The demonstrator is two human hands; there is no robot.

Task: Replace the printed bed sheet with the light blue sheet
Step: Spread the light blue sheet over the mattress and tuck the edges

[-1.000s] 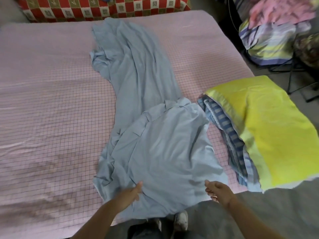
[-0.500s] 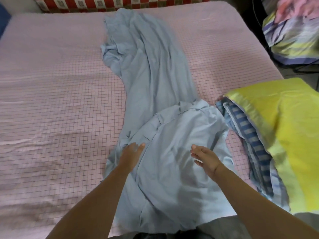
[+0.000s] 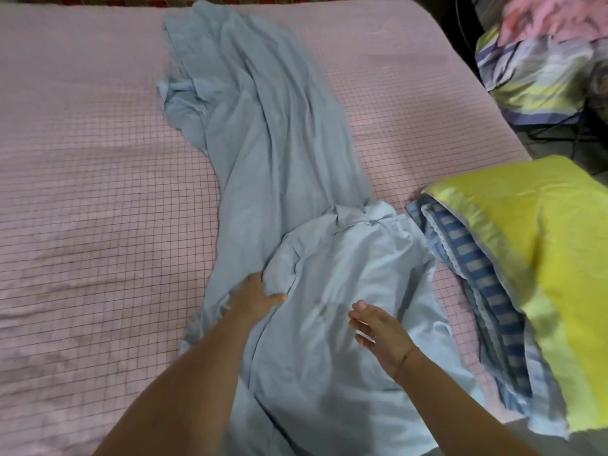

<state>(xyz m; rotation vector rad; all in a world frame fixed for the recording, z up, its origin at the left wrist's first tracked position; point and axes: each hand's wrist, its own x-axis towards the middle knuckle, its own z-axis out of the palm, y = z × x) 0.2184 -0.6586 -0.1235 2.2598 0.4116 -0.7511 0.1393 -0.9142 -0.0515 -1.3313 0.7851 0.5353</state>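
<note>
Moved since half a second ago: your left hand [image 3: 258, 296], then flat with fingers spread, now has thumb and fingers closed on a raised fold of the cloth. Your right hand [image 3: 378, 327] is in much the same place.

- Light blue sheet [image 3: 273, 143], one. It lies on the pink checked bed [image 3: 98, 209], left of the yellow quilt [image 3: 533, 245]. Its long axis runs from the near edge of the bed to the far edge, bending leftward at the far end. The far part is a narrow rumpled strip. The near part is wider and folded, just beside the quilt's stack.
- Hands, two, both left of the quilt. The left grips the sheet's fold. The right is held over the sheet with its fingers straight and slightly apart, holding nothing.
- Yellow quilt, one, folded, overhanging the bed's near corner.
- Blue checked cloth [image 3: 473, 274], one, folded under the quilt on its left side.
- Heap of striped bedding [image 3: 533, 67], one, beyond the quilt, off the bed, blurred.
</note>
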